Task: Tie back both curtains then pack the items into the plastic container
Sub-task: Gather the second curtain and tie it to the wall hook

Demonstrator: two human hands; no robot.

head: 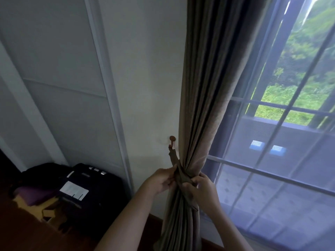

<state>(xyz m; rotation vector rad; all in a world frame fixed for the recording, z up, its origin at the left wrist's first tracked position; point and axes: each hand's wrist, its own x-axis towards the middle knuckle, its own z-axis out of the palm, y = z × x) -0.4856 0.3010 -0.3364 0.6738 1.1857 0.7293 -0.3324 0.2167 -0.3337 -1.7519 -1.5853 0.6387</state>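
A: What are the hands doing?

B: The left hand [163,181] pinches the tieback [178,171] by the wall; the right hand [203,187] grips its other end, wrapped round the gathered curtain [199,105].

A: Is it hooked?

B: 1 end hangs on the hook [172,140] just beside the curtain; the other looks not yet fastened.

A: And the rest?

B: Judging from this, curtain 1 is nearly done. The second curtain, the items and the container are out of view.
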